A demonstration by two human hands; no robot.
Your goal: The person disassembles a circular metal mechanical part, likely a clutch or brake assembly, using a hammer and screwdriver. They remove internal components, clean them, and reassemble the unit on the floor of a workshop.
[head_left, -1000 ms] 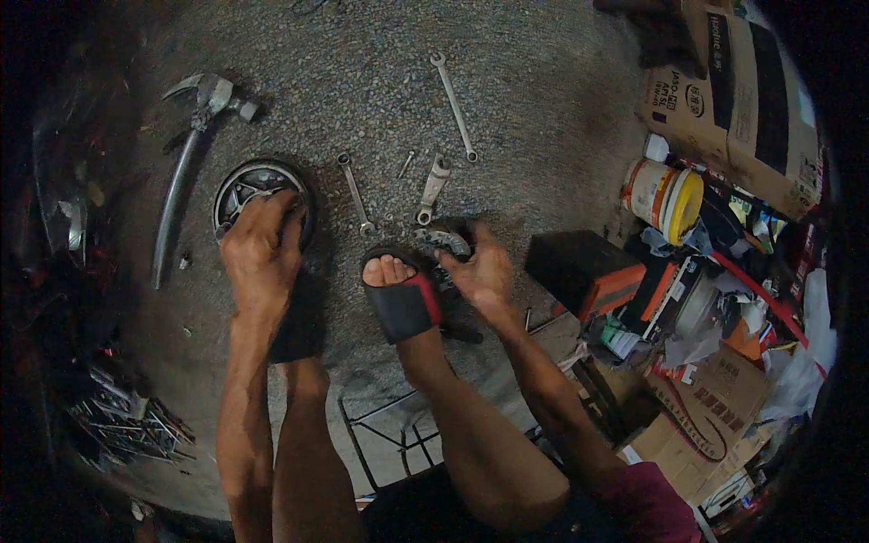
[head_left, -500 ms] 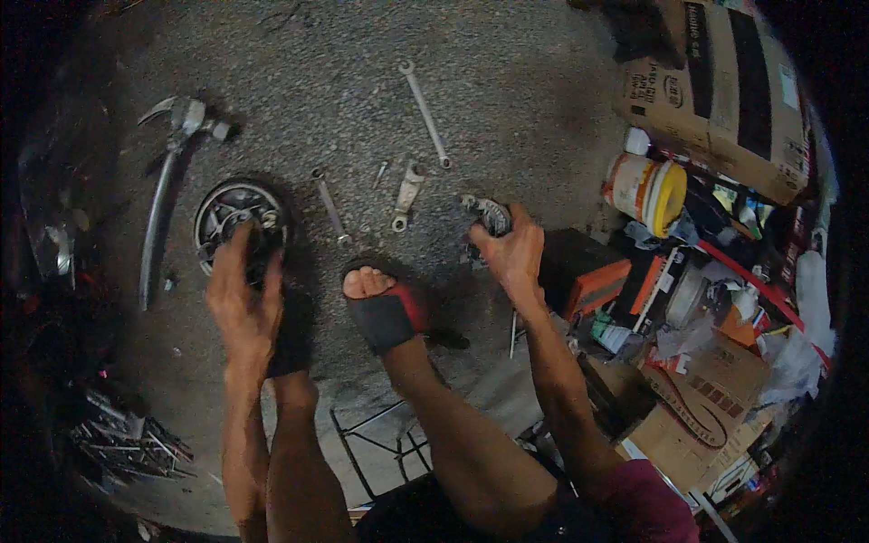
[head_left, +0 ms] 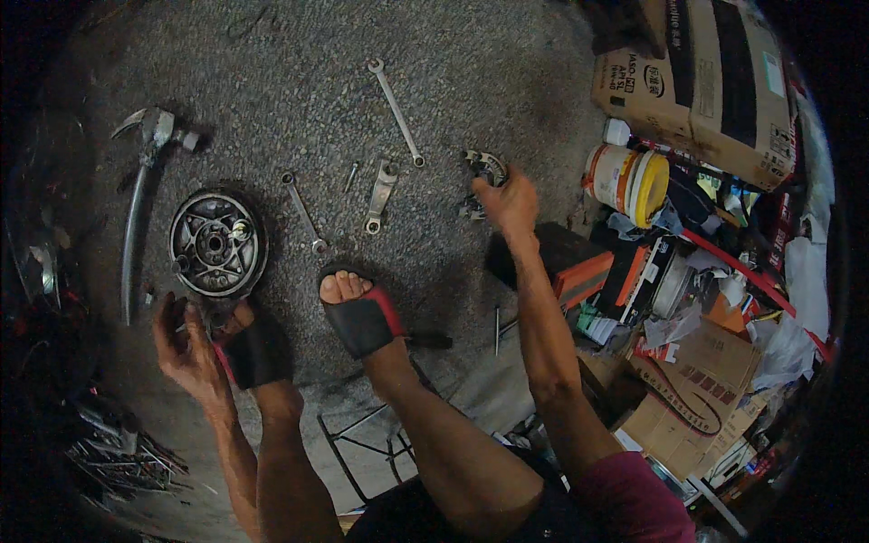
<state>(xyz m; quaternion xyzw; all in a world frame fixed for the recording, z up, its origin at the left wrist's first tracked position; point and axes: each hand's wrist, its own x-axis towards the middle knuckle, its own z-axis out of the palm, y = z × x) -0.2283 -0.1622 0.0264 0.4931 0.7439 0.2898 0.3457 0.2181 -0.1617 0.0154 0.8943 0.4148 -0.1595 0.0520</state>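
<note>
A round metal wheel hub (head_left: 187,217), with a star-shaped pattern of spokes, lies flat on the ground at left. My left hand (head_left: 188,357) is just below its near rim, beside my left foot. Its fingers are bent but apart, and nothing shows in them. At right of centre, my right hand (head_left: 511,210) has thumb and fingers round a curved metal part that looks like a brake shoe (head_left: 489,165), low at the ground. The palm hides some of that part. Between the hands lie a short metal arm (head_left: 381,197), a bolt (head_left: 351,177) and a small wrench (head_left: 302,210).
A claw hammer (head_left: 136,222) lies at far left, and a longer wrench (head_left: 396,110) farther out. On the right are a cardboard box (head_left: 679,90), a white and yellow bucket (head_left: 615,181), an orange-edged dark box (head_left: 581,279) and piled packaging. A wire rack (head_left: 348,471) stands near my legs.
My left hand has come off the wheel hub and moved nearer to me, leaving the hub in full view. My right hand stays at the curved part. The whole view has shifted slightly.
</note>
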